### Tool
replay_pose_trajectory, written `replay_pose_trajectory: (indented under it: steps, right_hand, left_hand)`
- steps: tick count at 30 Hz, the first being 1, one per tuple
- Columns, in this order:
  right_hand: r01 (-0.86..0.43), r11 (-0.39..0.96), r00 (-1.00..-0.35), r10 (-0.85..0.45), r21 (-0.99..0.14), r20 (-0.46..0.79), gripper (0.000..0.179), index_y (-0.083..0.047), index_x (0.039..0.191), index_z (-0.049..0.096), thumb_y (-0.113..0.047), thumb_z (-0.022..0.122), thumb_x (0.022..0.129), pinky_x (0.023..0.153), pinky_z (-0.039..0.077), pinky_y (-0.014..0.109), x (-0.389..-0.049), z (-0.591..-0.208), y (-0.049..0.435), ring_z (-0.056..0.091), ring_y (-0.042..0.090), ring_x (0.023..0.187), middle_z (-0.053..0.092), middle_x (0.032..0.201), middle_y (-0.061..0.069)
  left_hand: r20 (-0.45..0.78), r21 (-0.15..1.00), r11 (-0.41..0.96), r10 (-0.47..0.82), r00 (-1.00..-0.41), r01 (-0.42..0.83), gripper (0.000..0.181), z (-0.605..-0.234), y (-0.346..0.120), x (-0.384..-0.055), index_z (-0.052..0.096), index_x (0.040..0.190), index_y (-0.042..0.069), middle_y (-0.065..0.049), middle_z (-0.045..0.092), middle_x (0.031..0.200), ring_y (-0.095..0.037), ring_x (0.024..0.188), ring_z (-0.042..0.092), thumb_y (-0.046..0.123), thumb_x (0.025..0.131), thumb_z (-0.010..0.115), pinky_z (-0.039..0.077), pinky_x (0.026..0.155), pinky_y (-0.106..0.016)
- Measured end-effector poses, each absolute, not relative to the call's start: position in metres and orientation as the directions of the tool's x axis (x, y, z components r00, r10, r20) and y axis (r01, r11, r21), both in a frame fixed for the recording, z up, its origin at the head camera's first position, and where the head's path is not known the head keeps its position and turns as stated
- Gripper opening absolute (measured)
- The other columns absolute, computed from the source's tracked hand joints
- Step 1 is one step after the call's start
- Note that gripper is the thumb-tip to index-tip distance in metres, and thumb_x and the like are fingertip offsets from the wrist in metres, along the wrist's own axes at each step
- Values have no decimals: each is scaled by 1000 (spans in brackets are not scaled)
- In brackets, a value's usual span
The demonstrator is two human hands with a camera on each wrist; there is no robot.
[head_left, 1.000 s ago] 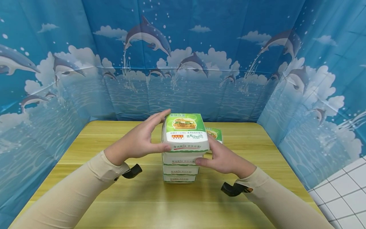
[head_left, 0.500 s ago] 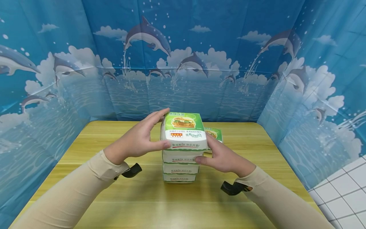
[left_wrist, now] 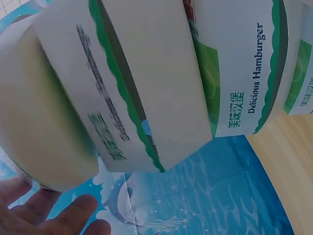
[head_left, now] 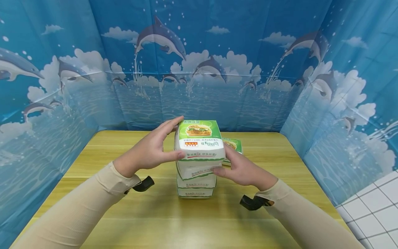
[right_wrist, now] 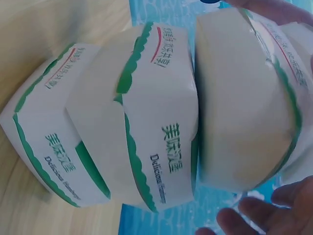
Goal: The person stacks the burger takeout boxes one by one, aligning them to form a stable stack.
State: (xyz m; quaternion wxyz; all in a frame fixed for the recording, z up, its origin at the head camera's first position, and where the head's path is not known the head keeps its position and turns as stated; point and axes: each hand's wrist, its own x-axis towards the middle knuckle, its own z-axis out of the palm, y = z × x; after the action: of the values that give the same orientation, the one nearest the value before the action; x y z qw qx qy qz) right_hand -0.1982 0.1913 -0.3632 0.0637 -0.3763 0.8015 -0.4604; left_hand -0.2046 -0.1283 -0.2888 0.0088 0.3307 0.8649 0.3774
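Observation:
Several white-and-green cardboard burger boxes stand in one stack on the table. My left hand [head_left: 148, 152] grips the top burger box [head_left: 200, 140], thumb on its front and fingers along its left rear side. On the right, my right hand [head_left: 245, 169] holds the second burger box [head_left: 196, 171], its thumb against the front; the fingers are hidden behind the stack. That second box sits tilted, its right side raised. Below it are a third burger box [head_left: 196, 183] and the bottom burger box [head_left: 195, 192]. In the right wrist view, a wedge gap shows beneath the tilted box [right_wrist: 244, 107].
Another burger box [head_left: 235, 145] lies behind the stack to the right, partly hidden by my right hand. The wooden table [head_left: 124, 218] ends at a blue dolphin-print curtain [head_left: 199, 97]. White floor tiles [head_left: 370, 207] show beyond its right edge.
The second box has tipped, its right side rising with my right hand around it. The top box has shifted slightly left and back with my left hand.

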Motion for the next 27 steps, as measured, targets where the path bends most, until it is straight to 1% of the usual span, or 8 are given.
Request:
replay_pose_trajectory:
  steps: [4, 6, 9, 12, 16, 21, 24, 27]
  right_hand:
    - [-543, 277, -706, -662, -792, 252, 76, -38, 160, 35, -20, 77, 99, 114, 45, 59, -197, -363, 190, 34, 19, 153, 37, 163, -9]
    - [-534, 274, -713, -654, -800, 252, 80, -38, 159, 37, -21, 81, 95, 114, 44, 59, -197, -363, 189, 30, 18, 154, 36, 163, -10]
    - [-510, 259, -716, -656, -820, 238, 87, -39, 161, 34, -20, 84, 92, 115, 43, 60, -197, -364, 188, 36, 18, 152, 37, 162, -10]
    - [-494, 244, -702, -678, -835, 217, 92, -38, 161, 30, -17, 85, 90, 116, 42, 60, -199, -365, 188, 45, 20, 149, 43, 160, -9]
    - [-462, 204, -669, -720, -863, 187, 92, -32, 161, 31, -10, 84, 90, 115, 43, 60, -207, -365, 190, 53, 23, 144, 53, 156, -3]
    - [-374, 159, -636, -762, -914, 127, 90, -23, 162, 32, -5, 81, 89, 115, 44, 59, -216, -361, 194, 55, 29, 142, 54, 154, 6]
    - [-342, 160, -628, -772, -926, 98, 90, -21, 162, 34, -6, 82, 88, 116, 44, 57, -221, -361, 195, 54, 29, 142, 55, 154, 8]
    - [-318, 145, -615, -784, -937, 87, 87, -19, 160, 38, -6, 82, 87, 114, 47, 55, -226, -362, 194, 57, 30, 140, 57, 152, 10]
  left_hand:
    - [233, 659, 498, 577, -783, 563, 100, -289, -129, -205, 15, 169, 36, 4, 23, 174, -25, 157, 35, 60, 92, 74, 35, 119, -68]
    - [231, 660, 499, 576, -784, 562, 100, -290, -129, -206, 15, 169, 36, 4, 23, 174, -25, 157, 35, 60, 92, 74, 36, 119, -69]
    - [233, 665, 494, 575, -784, 560, 99, -291, -129, -206, 15, 169, 37, 4, 23, 174, -25, 157, 35, 60, 92, 74, 35, 118, -69]
    - [237, 669, 488, 575, -783, 561, 99, -291, -129, -206, 15, 169, 37, 4, 22, 174, -26, 157, 35, 61, 92, 74, 35, 119, -69]
    - [235, 670, 488, 576, -783, 559, 100, -291, -130, -206, 15, 169, 37, 4, 21, 175, -27, 158, 34, 61, 92, 74, 35, 119, -70]
    - [233, 668, 491, 575, -784, 559, 100, -291, -130, -206, 15, 169, 37, 4, 22, 174, -26, 157, 35, 60, 92, 74, 34, 119, -70]
    - [236, 666, 491, 576, -783, 562, 100, -291, -130, -207, 15, 169, 36, 4, 22, 174, -25, 157, 35, 60, 92, 74, 34, 119, -69]
    - [237, 666, 491, 576, -783, 562, 100, -291, -130, -207, 15, 169, 37, 4, 22, 174, -26, 157, 35, 60, 92, 75, 35, 119, -69]
